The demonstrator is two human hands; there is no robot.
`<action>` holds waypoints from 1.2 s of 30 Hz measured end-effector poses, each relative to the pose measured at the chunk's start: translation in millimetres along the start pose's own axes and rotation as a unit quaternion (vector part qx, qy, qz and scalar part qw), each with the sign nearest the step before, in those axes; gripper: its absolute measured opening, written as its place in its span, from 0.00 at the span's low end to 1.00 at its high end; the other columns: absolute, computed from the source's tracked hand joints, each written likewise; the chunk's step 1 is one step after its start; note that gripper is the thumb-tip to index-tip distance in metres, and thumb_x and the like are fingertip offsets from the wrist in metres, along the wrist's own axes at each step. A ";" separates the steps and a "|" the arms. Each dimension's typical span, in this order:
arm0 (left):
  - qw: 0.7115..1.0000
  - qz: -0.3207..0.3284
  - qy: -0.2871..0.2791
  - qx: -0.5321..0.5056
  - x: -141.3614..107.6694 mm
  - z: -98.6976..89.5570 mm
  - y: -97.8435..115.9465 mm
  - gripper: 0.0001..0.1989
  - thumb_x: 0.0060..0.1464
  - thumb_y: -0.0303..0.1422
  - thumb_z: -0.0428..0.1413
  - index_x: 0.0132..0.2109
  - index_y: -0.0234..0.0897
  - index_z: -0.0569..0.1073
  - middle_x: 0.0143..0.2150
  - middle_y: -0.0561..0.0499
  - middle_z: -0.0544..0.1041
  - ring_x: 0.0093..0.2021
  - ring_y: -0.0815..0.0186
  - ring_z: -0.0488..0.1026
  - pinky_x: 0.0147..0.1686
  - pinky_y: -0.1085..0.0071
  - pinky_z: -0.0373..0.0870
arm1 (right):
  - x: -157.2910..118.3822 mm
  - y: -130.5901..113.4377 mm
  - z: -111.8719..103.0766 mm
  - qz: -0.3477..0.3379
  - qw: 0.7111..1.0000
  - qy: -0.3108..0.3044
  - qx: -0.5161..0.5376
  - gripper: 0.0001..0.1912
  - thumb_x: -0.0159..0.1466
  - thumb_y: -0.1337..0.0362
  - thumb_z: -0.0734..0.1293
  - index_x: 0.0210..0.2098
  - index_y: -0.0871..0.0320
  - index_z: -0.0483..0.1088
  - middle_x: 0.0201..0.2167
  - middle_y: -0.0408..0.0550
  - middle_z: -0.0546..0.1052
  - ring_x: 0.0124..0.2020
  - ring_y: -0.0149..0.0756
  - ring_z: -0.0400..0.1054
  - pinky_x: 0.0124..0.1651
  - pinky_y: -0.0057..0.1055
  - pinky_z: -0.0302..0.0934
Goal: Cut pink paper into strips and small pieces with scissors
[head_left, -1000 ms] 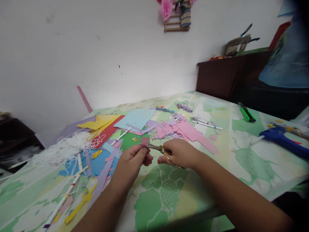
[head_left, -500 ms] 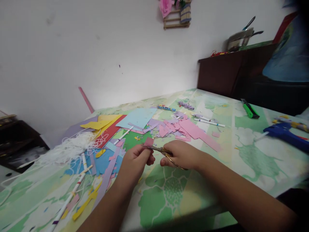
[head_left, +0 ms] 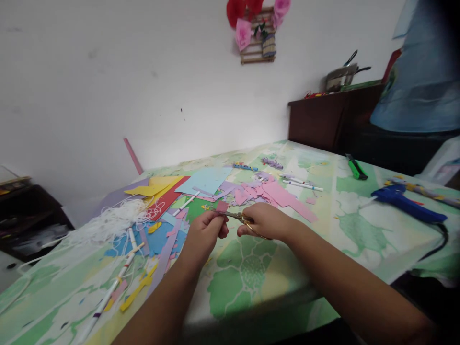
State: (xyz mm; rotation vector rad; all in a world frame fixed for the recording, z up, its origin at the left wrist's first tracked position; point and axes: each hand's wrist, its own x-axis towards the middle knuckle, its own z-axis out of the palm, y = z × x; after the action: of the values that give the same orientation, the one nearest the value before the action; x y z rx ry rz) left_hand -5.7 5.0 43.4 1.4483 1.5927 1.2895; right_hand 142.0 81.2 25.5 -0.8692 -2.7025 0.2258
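Gripping gold-handled scissors (head_left: 236,216) in the right hand (head_left: 266,223), blades at a small pink paper piece (head_left: 222,206) pinched in the left hand (head_left: 205,230), all above the table (head_left: 251,282). Container-wise: dark open shelf (head_left: 34,199) far left has pale stuff (head_left: 41,234) in it, too blurry to name. Shiny pot (head_left: 339,79) sits on the brown cabinet (head_left: 314,120), contents hidden. Big bluish jug (head_left: 417,96) at right, can't tell what's inside.

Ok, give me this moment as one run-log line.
left hand: pinching pink paper | right hand: holding scissors, blades at paper | far right: blue glue gun, green cutter
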 end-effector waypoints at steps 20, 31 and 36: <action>0.993 0.054 -0.086 -0.067 -17.7 5.8 5.1 0.10 0.46 0.35 0.46 0.23 0.34 0.63 0.17 0.57 0.64 0.18 0.74 0.62 0.20 0.76 0.58 | -31.3 -8.7 -3.4 0.016 1.000 -0.006 0.004 0.26 0.52 0.44 0.51 0.27 0.60 0.63 0.21 0.43 0.66 0.21 0.27 0.55 0.21 0.22 0.43; 0.999 0.034 -0.032 -0.024 11.1 -0.1 -12.5 0.10 0.46 0.36 0.46 0.24 0.34 0.63 0.17 0.57 0.64 0.17 0.74 0.62 0.19 0.76 0.58 | 9.8 -2.1 -3.0 -0.025 0.998 -0.047 -0.019 0.24 0.55 0.47 0.50 0.29 0.61 0.64 0.22 0.45 0.67 0.22 0.27 0.56 0.22 0.21 0.44; 0.998 0.033 -0.020 0.050 27.8 -9.2 -11.8 0.12 0.47 0.37 0.44 0.23 0.35 0.64 0.17 0.57 0.65 0.18 0.74 0.62 0.20 0.76 0.58 | 28.6 7.9 4.6 -0.018 0.999 -0.050 -0.007 0.26 0.54 0.46 0.49 0.26 0.61 0.63 0.20 0.44 0.66 0.19 0.26 0.54 0.19 0.22 0.42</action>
State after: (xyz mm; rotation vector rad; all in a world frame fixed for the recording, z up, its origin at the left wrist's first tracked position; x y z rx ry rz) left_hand -23.9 30.5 39.9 1.5907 1.6143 1.2245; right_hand 122.6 104.2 25.8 -0.8334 -2.8128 0.2500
